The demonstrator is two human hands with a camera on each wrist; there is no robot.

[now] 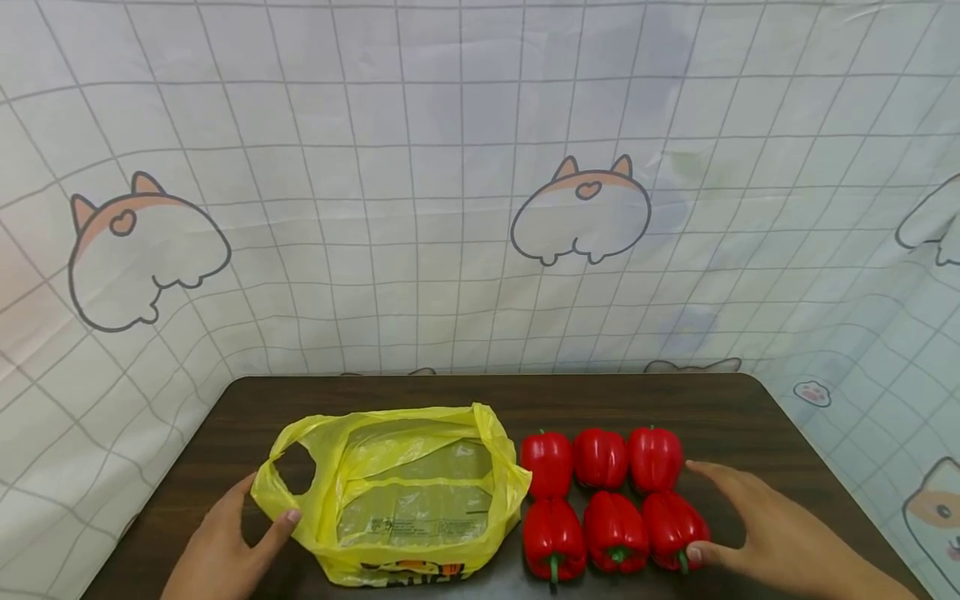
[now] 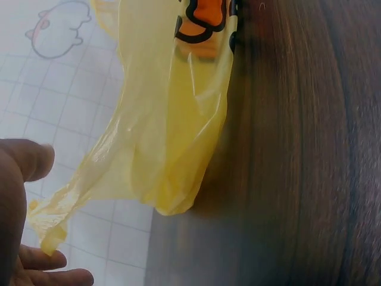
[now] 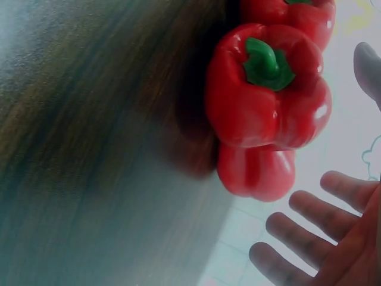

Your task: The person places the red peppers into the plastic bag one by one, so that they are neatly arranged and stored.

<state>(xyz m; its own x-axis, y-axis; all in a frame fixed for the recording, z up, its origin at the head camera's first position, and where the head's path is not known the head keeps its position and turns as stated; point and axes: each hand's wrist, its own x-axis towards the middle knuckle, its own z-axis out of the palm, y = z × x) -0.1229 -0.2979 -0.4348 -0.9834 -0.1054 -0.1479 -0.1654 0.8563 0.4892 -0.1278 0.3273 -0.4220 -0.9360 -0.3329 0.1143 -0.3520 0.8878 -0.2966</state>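
Head view: I see the glossy red bell pepper [image 1: 672, 523], near-right of six on the dark wood-grain surface [image 1: 600, 398], just left of the right hand [image 1: 772, 525], its long axis running roughly front to back, stem end nearest. Right thumb and fingers [image 3: 322, 214] stand apart; the left hand's [image 1: 219, 546], also apart, flank the yellow plastic bag's [image 1: 420, 556] handle.
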